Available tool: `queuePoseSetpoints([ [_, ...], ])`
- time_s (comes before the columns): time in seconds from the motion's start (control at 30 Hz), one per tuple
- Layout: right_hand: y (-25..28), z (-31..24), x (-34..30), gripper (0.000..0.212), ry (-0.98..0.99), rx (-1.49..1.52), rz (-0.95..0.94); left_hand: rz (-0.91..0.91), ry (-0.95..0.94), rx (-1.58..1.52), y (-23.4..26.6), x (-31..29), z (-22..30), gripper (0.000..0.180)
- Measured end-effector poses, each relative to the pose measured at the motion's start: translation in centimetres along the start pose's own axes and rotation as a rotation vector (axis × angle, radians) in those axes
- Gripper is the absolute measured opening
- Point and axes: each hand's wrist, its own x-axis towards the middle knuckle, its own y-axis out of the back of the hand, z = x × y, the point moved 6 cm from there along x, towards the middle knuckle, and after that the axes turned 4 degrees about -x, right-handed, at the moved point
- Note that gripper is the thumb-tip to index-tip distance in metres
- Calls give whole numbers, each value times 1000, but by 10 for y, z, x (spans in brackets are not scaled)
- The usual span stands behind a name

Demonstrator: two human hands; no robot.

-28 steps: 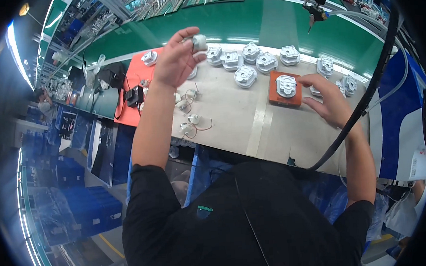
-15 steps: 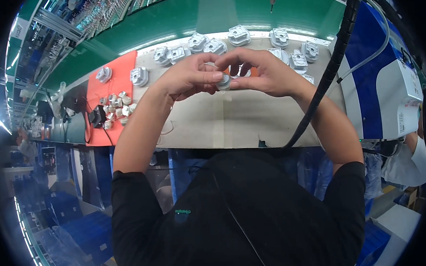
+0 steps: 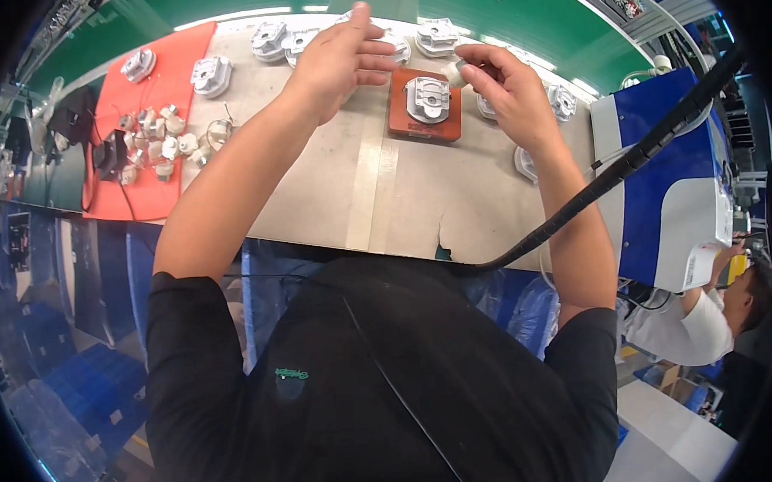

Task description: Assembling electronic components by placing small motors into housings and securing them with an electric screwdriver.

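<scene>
My right hand [image 3: 507,91] holds a small white cylindrical part [image 3: 455,73] between thumb and fingertips. Just left of it, a white-grey plastic housing [image 3: 428,99] rests on a square orange-brown block [image 3: 424,134]. My left hand [image 3: 342,64] is raised above the table to the left of the block, fingers spread and nothing in it. Behind that hand and along the far edge stand several similar housings [image 3: 436,36], some partly covered by my hands.
On the left, an orange mat [image 3: 139,201] bears a heap of small white parts with wires [image 3: 170,148] and a housing [image 3: 138,65]. A black ribbed hose [image 3: 593,195] crosses the right side before a blue-and-white machine [image 3: 654,183]. A person in white [image 3: 696,329] is at far right.
My hands, together around the small part before, have parted. The left has let go and opened; the right keeps the part. The block and its housing now show fully, and the view has shifted.
</scene>
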Motion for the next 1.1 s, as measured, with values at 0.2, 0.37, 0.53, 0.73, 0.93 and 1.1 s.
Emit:
queuePoseSetpoints([
  [0.2, -15, 11, 2, 26, -117, -43, -52, -108, -308, 700, -5, -19, -16, 48],
  [0.37, -25, 0, 0, 25, -3, -264, -105, -120, -568, 983, -35, -22, -27, 44],
  [0.53, -28, -14, 1, 25, 62, -421, -97, -157, -408, 996, -34, -4, -39, 49],
  [0.73, -28, -23, 6, 26, 103, -497, -202, -189, -458, 1030, -34, -1, -35, 41],
  [0.93, -32, -33, 10, 22, 145, -615, -202, -176, -452, 980, -35, 0, -31, 34],
  [1.1, -32, -31, 15, 22, 96, -555, -257, -174, -415, 997, -33, -2, -30, 42],
])
